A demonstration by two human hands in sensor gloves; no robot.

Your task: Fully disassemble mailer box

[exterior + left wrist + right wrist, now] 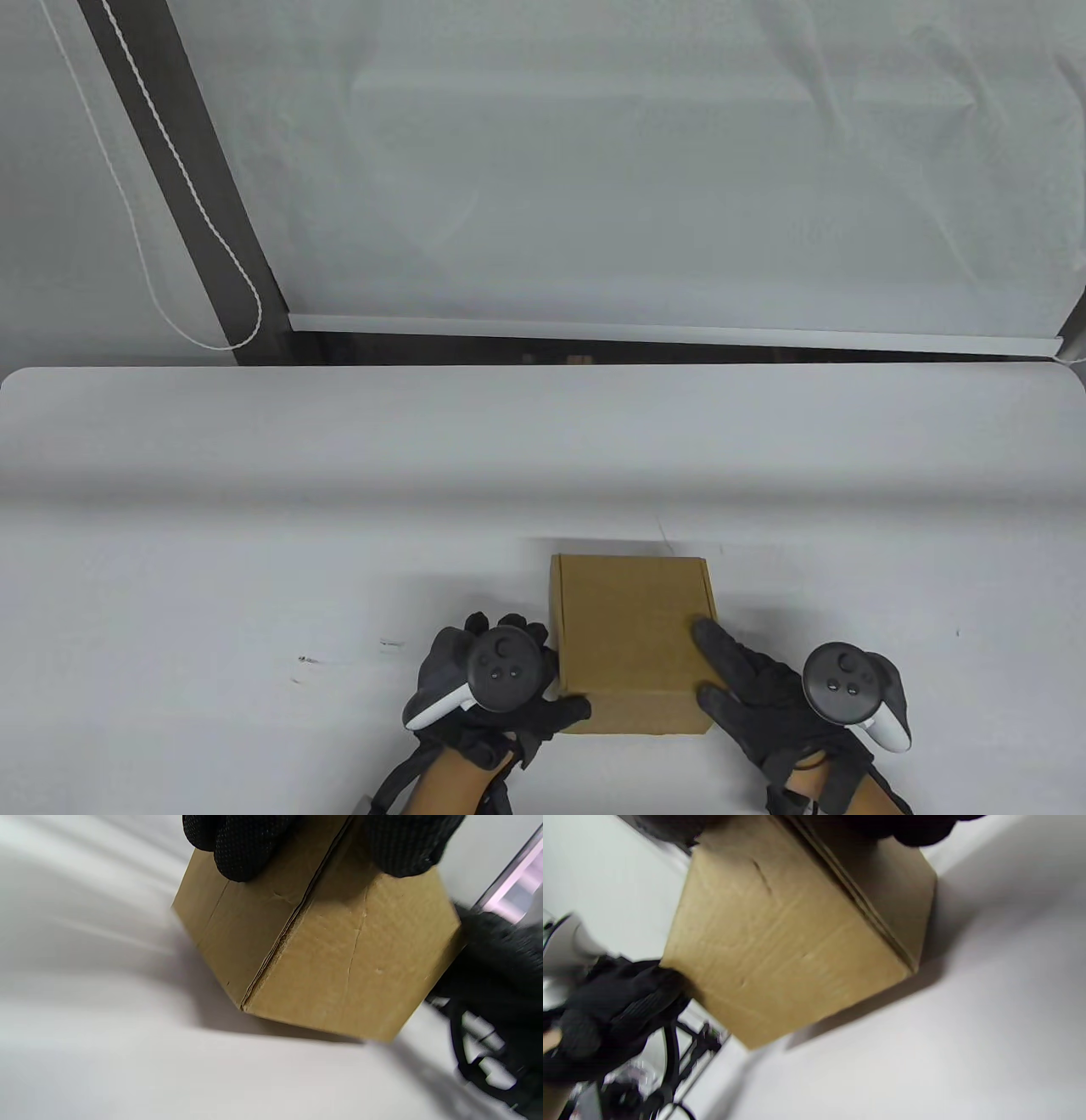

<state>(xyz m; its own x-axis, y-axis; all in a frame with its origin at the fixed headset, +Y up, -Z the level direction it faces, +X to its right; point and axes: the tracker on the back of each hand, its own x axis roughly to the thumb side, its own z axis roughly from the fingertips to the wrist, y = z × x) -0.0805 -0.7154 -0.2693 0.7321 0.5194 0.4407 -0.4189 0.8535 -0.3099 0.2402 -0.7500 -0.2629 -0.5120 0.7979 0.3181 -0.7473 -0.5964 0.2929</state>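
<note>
A closed brown cardboard mailer box (632,641) stands on the white table near its front edge. My left hand (501,671) grips the box's left side, with the thumb lying along the front face. In the left wrist view the fingers (242,844) press on the box's (322,955) upper edge. My right hand (764,688) holds the right side, with one finger stretched over the lid and the thumb at the front right corner. In the right wrist view the box (797,929) fills the middle, with my left hand (615,1001) at its far corner.
The white table (254,526) stretches wide to the left and behind the box. A white blind with a cord (204,212) hangs beyond the table's far edge.
</note>
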